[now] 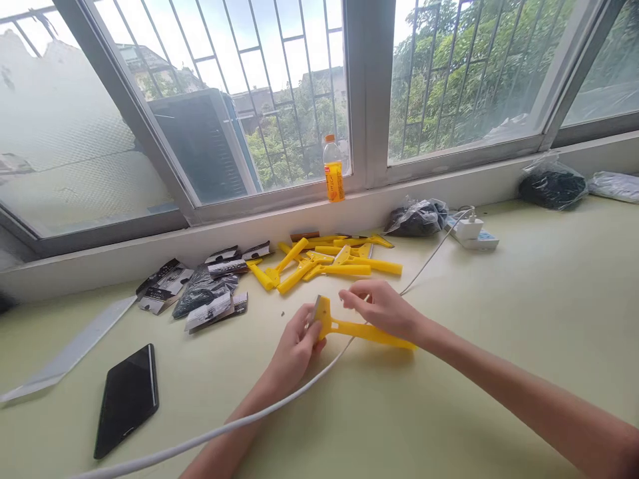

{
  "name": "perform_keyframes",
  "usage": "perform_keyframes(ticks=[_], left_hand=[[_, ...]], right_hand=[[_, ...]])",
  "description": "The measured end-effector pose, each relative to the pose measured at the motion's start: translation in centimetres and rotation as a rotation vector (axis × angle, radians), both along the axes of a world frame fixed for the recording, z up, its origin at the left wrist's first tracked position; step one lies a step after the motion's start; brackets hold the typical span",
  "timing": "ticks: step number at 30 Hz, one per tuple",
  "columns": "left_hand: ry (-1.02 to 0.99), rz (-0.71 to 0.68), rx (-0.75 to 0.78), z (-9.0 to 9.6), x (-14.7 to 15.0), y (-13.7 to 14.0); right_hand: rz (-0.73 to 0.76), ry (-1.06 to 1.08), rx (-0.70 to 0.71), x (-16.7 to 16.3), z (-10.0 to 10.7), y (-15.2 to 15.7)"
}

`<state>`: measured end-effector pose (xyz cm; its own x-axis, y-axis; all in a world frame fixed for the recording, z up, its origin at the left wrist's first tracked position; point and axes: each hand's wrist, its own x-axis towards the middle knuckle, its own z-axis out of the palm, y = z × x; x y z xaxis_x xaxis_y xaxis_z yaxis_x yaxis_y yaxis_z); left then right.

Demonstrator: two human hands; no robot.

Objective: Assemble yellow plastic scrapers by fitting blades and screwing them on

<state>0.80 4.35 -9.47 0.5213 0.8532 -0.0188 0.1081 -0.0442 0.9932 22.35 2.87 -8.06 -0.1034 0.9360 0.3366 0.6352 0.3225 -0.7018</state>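
My left hand (299, 342) is closed around the head of a yellow scraper (324, 319), with the thumb on its near face. A metal blade edge shows along the head's left side, and the long yellow handle points right. Just above that handle is my right hand (382, 306), its fingers curled together near the scraper head. Whatever its fingertips may pinch is too small to make out. A tiny dark piece (282, 313) lies on the table left of the scraper. Behind my hands, several more yellow scrapers (349, 269) lie in a loose pile.
A white cable (279, 404) crosses the table under the scraper to a charger (469, 229). A black phone (127, 401), black-and-white packaging cards (214, 311) and a clear strip (74, 349) lie left. Bagged dark items (417, 218) and an orange drink bottle (333, 174) stand by the window.
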Motion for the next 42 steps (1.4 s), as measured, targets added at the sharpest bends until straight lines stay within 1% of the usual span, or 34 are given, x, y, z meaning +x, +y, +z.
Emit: perform_keyframes(ticks=[2,6,10,13,16,18,20,22,24,27,28,31,34,39,42], left_hand=[[0.002,0.017,-0.026,0.0,-0.5,0.7],[-0.007,0.038,-0.072,-0.1,-0.9,1.4],[-0.029,0.04,-0.072,-0.1,-0.5,1.2],[-0.047,0.047,-0.067,-0.1,-0.4,1.0],[-0.056,0.069,-0.047,-0.4,-0.4,1.0],[-0.069,0.09,-0.033,-0.5,-0.3,0.9],[-0.084,0.109,-0.018,-0.7,-0.1,0.8],[-0.1,0.131,-0.002,-0.9,0.2,0.6],[-0.117,0.155,0.011,-1.1,0.4,0.4],[-0.141,0.193,0.054,-1.6,0.5,0.1],[-0.148,0.214,0.08,-1.7,0.5,0.0],[-0.139,0.287,0.165,-2.0,0.5,-0.3],[-0.093,0.338,0.252,-2.2,0.6,-0.5],[-0.032,0.366,0.368,-2.5,0.6,-0.6],[0.015,0.382,0.418,-2.4,0.6,-0.7]], right_hand=[[-0.072,-0.124,-0.011,0.8,-0.5,2.3],[0.014,-0.208,-0.002,1.3,-2.0,5.5],[0.077,-0.266,0.034,0.8,-3.0,6.4],[0.074,-0.268,0.058,0.9,-3.3,6.2],[0.065,-0.245,0.08,1.5,-2.9,5.7],[0.05,-0.194,0.098,2.0,-2.0,5.2],[0.028,-0.085,0.151,2.2,-0.8,4.5],[0.017,0.032,0.247,1.8,0.4,3.3],[0.055,0.063,0.309,0.5,0.8,1.9],[0.137,0.007,0.379,-2.1,0.2,0.2],[0.14,-0.019,0.404,-3.0,-0.2,-0.1],[0.086,-0.033,0.451,-4.5,-1.2,-0.5],[0.046,-0.04,0.493,-4.8,-1.4,-0.5],[0.022,-0.188,0.659,-4.9,-1.1,-0.9],[0.003,-0.218,0.686,-5.2,-1.0,-1.1]])
